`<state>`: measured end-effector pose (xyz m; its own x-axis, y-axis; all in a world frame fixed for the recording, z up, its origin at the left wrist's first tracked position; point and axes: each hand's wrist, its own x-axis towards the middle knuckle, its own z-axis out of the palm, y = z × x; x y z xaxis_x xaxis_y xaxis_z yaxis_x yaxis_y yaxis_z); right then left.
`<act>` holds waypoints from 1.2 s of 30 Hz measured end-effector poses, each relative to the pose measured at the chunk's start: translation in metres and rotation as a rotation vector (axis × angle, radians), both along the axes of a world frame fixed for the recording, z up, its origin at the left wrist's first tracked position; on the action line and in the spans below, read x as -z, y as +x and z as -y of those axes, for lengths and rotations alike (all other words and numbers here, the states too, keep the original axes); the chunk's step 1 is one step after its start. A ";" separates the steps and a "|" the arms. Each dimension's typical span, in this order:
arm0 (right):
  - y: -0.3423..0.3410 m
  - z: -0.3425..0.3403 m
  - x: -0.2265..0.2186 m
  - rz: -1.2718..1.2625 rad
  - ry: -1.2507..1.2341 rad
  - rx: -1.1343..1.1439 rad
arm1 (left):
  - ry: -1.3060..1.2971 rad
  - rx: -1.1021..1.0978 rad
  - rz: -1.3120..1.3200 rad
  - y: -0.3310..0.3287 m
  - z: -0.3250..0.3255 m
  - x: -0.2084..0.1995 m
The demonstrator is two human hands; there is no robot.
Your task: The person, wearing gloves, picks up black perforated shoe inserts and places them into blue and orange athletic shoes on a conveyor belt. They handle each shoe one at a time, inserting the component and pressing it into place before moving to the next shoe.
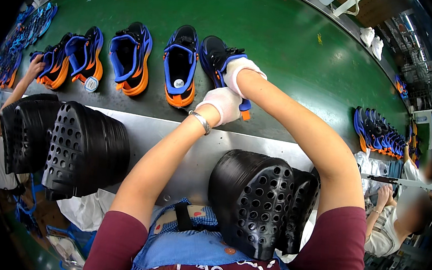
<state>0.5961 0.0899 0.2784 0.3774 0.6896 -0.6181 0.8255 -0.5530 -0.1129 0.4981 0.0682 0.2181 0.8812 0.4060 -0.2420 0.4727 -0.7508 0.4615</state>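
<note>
A black, blue and orange sneaker (213, 55) lies toe away on the green bench, partly hidden by my gloved hands. My left hand (224, 105), in a white glove, closes around its heel end, where an orange heel tab (246, 115) sticks out. Over the collar and ankle opening is my right hand (243, 74), also gloved and closed on the shoe; most fingertips are hidden. Just left stands a matching sneaker (181, 65) with a round white sticker inside. Further left is another sneaker (130, 58), apart from my hands.
More sneakers (84, 56) continue leftward, one with a tag, where a co-worker's hand (37, 65) touches one. Black perforated plastic containers (86, 149) and another pair (251, 200) stand along the metal bench edge (174, 141). A row of sneakers (375, 131) sits right, near other people.
</note>
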 end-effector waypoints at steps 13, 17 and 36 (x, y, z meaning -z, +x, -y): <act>0.013 0.037 -0.054 -0.187 0.024 -0.155 | -0.010 -0.141 -0.004 -0.010 0.015 -0.023; 0.044 0.107 -0.085 -0.435 0.246 -0.075 | -0.015 -0.146 0.002 -0.019 0.019 -0.030; 0.036 0.410 -0.057 -0.168 0.520 0.341 | 0.607 -0.279 0.716 -0.093 0.068 -0.077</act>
